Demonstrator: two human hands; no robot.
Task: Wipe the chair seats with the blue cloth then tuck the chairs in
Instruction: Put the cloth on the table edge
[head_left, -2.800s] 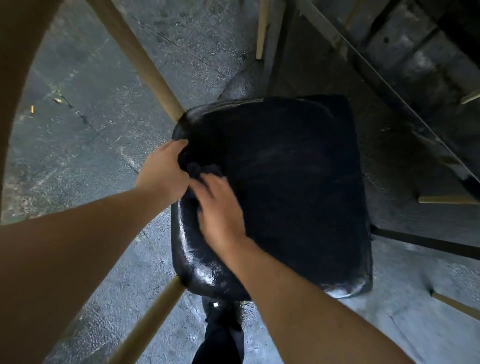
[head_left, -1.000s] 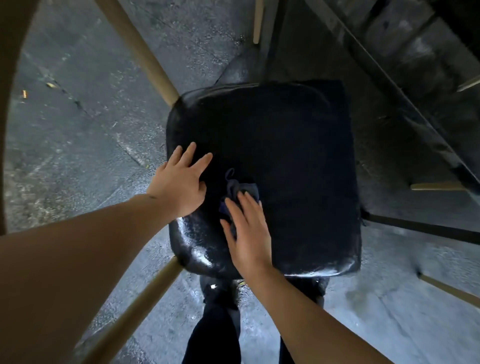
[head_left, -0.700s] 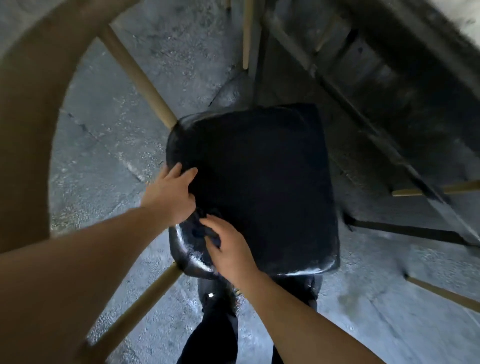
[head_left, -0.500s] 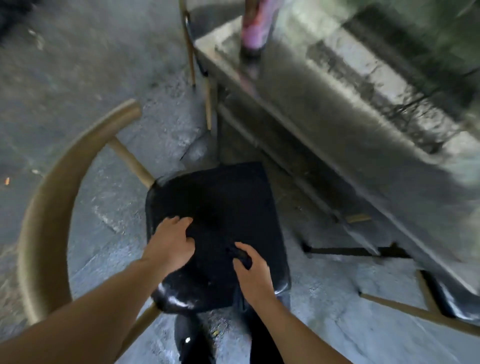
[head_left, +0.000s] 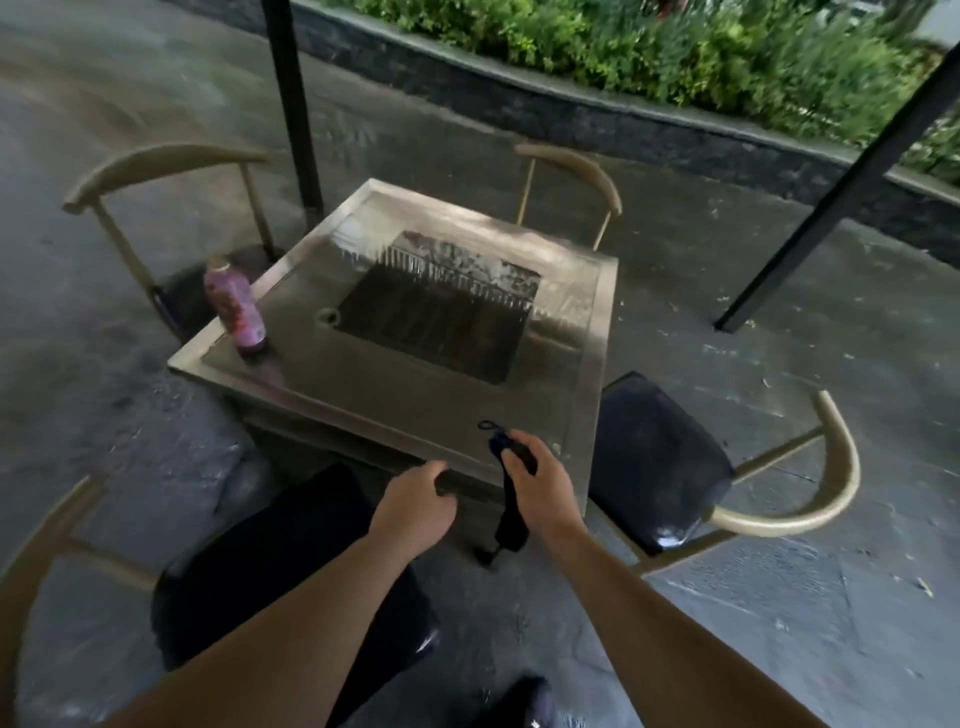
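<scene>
Bottle (head_left: 235, 306): pink-purple, upright on the near-left corner of the tabletop (head_left: 374, 384); contents cannot be told through the blur. Tabletop: square, metal-rimmed, with a dark sunken grate (head_left: 436, 317) at its centre.

Blue cloth (head_left: 506, 483): dark, bunched, held in the right hand (head_left: 537, 486) above the near edge of the tabletop. Fingers (head_left: 519, 457) of that hand curl round its upper part; a small loop of it sticks up past the fingers, and a long tail hangs down below the hand.

Left hand (head_left: 415, 506): just beside the right, fingers loosely curled, holding nothing; whether it touches the table's edge cannot be told.

Near chair (head_left: 280, 577): black seat below the left forearm, pulled out from the table, its curved wooden back at the lower left.

Right chair (head_left: 660, 457): black seat partly under the table's right side, wooden back well out to the right.

Two further chairs: one at the far left (head_left: 156, 166), one at the far side (head_left: 576, 166).

Floor (head_left: 779, 338): grey stone, wet-looking.
</scene>
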